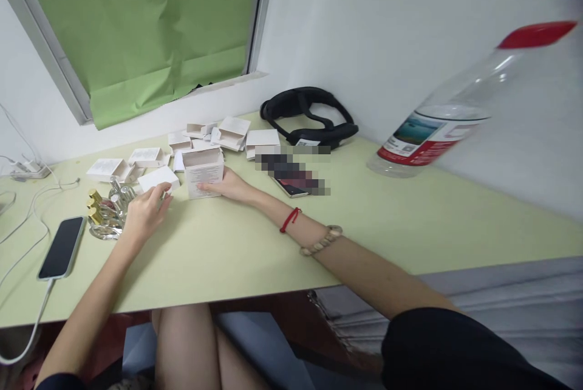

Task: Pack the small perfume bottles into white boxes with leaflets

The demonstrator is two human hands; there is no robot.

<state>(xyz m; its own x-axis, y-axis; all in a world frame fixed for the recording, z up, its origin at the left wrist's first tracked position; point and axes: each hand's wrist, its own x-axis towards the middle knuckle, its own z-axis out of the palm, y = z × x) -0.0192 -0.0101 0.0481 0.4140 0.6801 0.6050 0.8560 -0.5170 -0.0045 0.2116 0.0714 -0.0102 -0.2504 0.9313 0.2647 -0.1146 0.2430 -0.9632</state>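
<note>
My right hand (228,186) grips an upright white carton (203,174) with small print on its front. The carton's top stands open. To the left, my left hand (148,211) hovers over the table with curled fingers, apart from the carton. A small shiny bit shows between those fingers, too little to name. Beside the hand stand several small glass bottles with gold caps (95,205) and silver caps (119,195), partly hidden by it. Just behind the hand lies a closed white box (158,179).
Several opened white cartons (232,133) lie toward the window. A black headset (310,116) and a partly blurred phone (291,183) are on the right, near a plastic bottle with a red cap (432,116). Another phone (62,248) charges at left by loose cables.
</note>
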